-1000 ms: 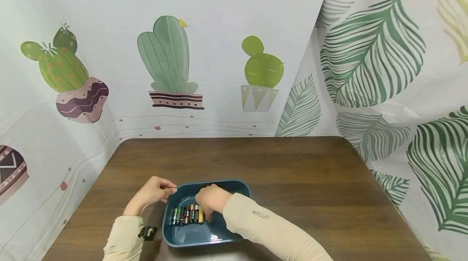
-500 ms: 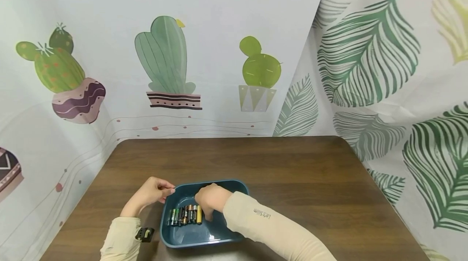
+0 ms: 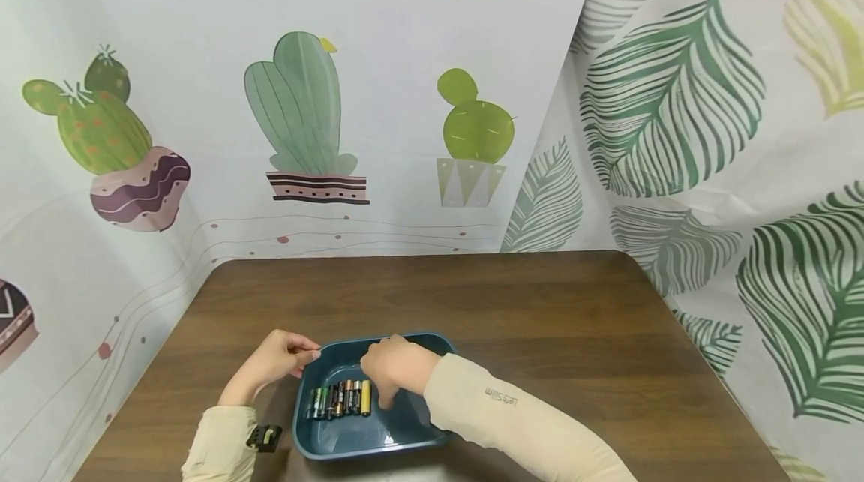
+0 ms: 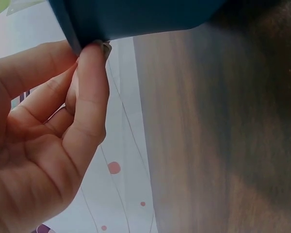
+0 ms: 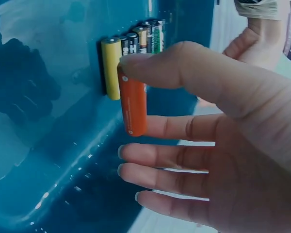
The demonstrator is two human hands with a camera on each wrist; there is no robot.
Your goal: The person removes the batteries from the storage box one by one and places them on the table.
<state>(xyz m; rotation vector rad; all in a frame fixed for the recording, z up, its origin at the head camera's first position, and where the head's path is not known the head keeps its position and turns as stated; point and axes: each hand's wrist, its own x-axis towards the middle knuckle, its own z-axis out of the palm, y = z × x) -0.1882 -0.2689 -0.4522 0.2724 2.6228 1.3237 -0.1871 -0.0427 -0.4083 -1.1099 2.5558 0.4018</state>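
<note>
A blue plastic tray (image 3: 347, 446) holds a side-by-side row of several batteries (image 3: 337, 399), with a yellow battery (image 3: 366, 397) at the row's right end. At the tray's far left corner, my left hand (image 3: 273, 360) pinches the rim between thumb and fingers, as the left wrist view confirms. Over the tray, just right of the yellow battery, is my right hand (image 3: 398, 368). In the right wrist view it grips an orange battery (image 5: 134, 107) between thumb and index finger, the other fingers stretched out. That battery is hidden behind the hand in the head view.
The brown wooden table (image 3: 553, 332) extends behind the tray and to its right. A white wall cloth (image 3: 398, 32) printed with cacti and leaves hangs at the table's far edge and sides. A dark strap device (image 3: 265, 438) sits on the left wrist.
The head view has shifted slightly, so the tray appears a little further left. My right hand sits slightly further right from the yellow battery. The left hand keeps its hold on the rim.
</note>
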